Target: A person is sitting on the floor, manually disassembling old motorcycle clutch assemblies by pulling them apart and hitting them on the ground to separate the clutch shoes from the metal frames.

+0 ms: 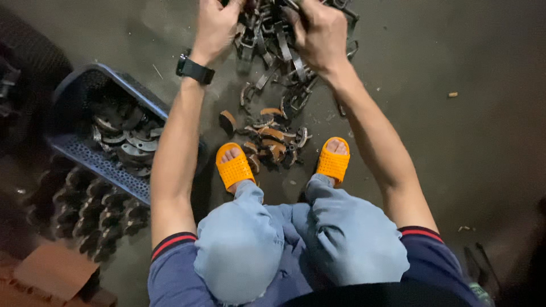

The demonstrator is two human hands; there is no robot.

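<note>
Evidently sorting: both hands dig into the scrap pile (284, 40) on the floor ahead, left hand (216, 25) and right hand (319, 35) curled closed around metal strips. Curved shoes (270, 139) lie between the sandals (234, 166); a crate (99, 165) sits left, within reach.

Blue plastic basket (108, 167) of curved metal parts at left, orange sandals (234, 166) at centre, cardboard (54, 270) lower left, concrete floor (478, 113).

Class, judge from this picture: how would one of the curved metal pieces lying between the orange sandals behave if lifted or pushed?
A curved metal piece probably feels stiff and heavy for its size, since it looks like thick metal. Pushed, it would likely rock or scrape, not roll. Lying tangled in the pile, it may snag neighbours when lifted.
</note>
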